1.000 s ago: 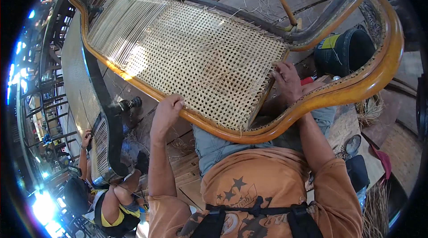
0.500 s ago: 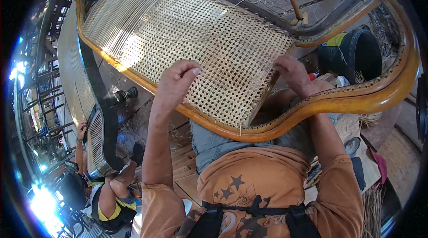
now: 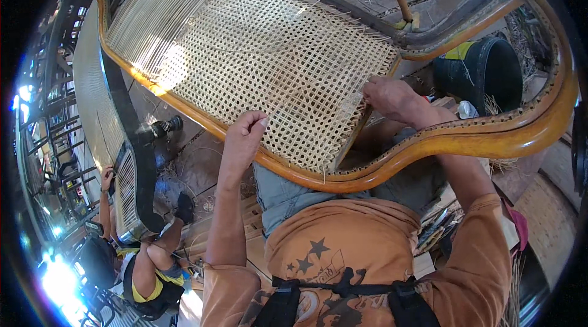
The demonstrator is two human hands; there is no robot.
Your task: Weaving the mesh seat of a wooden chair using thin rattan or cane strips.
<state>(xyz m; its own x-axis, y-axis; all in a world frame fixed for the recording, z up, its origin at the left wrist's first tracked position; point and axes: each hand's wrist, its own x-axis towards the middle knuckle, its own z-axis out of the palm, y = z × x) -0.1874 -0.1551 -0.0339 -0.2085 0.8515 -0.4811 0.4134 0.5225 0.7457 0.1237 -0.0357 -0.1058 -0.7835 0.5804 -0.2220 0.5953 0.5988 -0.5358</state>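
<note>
A curved orange-brown wooden chair frame (image 3: 490, 137) lies across my lap, and a pale woven cane panel (image 3: 269, 63) fills it. My left hand (image 3: 244, 138) sits at the near rim. Its fingers are bunched and its fingertips pinch the weave just inside the frame. My right hand (image 3: 392, 99) is at the panel's ragged right edge, where its fingers are closed on the loose cane ends. Whether a single strand is held is too fine to tell.
A black bucket (image 3: 484, 72) stands beyond the frame at right. A second dark chair frame (image 3: 138, 161) with cane stands at left, with a seated co-worker (image 3: 150, 269) beside it. Cane scraps litter the plank floor (image 3: 202, 174).
My left hand went from the rim out over the weave with fingers spread, then came back near the rim with fingers bunched. My right hand stayed at the panel's right edge.
</note>
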